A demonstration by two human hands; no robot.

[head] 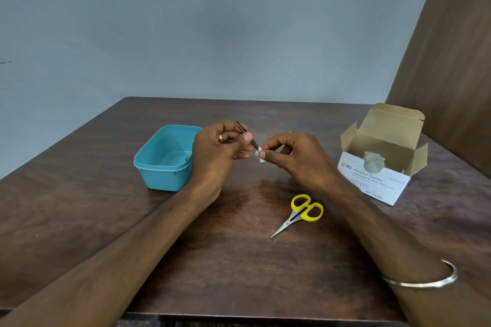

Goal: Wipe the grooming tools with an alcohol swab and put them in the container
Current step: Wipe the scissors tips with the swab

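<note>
You are holding the tweezers [247, 135] above the surface [239, 260], just right of the container [164, 159]. Your left hand [218, 151] is pinching them near mid-length, its grip closed on the metal between thumb and fingers, with the tips slanting down to the right. Your right hand [297, 159] is pinching the swab [261, 154] around those tips, its grip closed on the white pad. The step in hand appears to be the wiping of the first tool.

The container is standing open, left of both hands; a small dark item may be lying at its inner right wall, too small to identify. The scissors [301, 214] are lying closed on the surface, right of and nearer to you than the container, untouched. The swab box [382, 164] is sitting open, far right of the container.

The next move likely calls for drawing the swab along the tweezers, then carrying them left and lowering them into the container before you are reaching for the scissors.
</note>
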